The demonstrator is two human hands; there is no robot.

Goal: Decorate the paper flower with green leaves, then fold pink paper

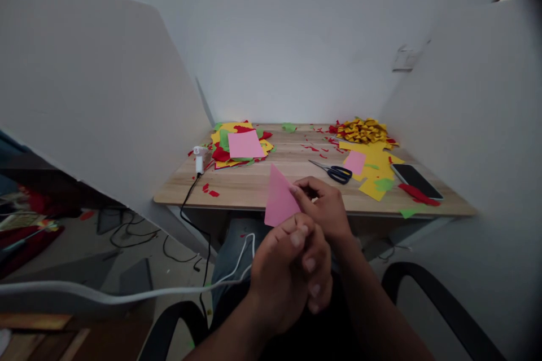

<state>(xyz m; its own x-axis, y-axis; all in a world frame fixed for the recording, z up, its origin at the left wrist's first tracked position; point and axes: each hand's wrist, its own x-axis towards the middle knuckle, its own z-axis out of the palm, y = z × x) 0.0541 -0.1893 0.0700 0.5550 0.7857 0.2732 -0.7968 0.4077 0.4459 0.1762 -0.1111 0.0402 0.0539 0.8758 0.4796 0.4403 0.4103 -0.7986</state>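
A pink sheet of paper (277, 200), shaped like a triangle and apparently folded, is held up in front of the table edge. My right hand (325, 208) pinches its right edge between thumb and fingers. Nearer to me, my left hand (292, 273) is closed with curled fingers, its thumb and forefinger at the paper's lower corner; that part of the paper is hidden behind them. Past my right hand, dark-handled scissors (340, 174) lie on the wooden table (292, 175), blades pointing left.
On the left a pink square (245, 144) tops a pile of coloured paper. Yellow sheets (375, 161), a heap of folded yellow pieces (365, 130) and a phone (416, 180) lie at right. A charger (199, 161) with a black cable stands left; a white cable (169, 291) crosses my lap.
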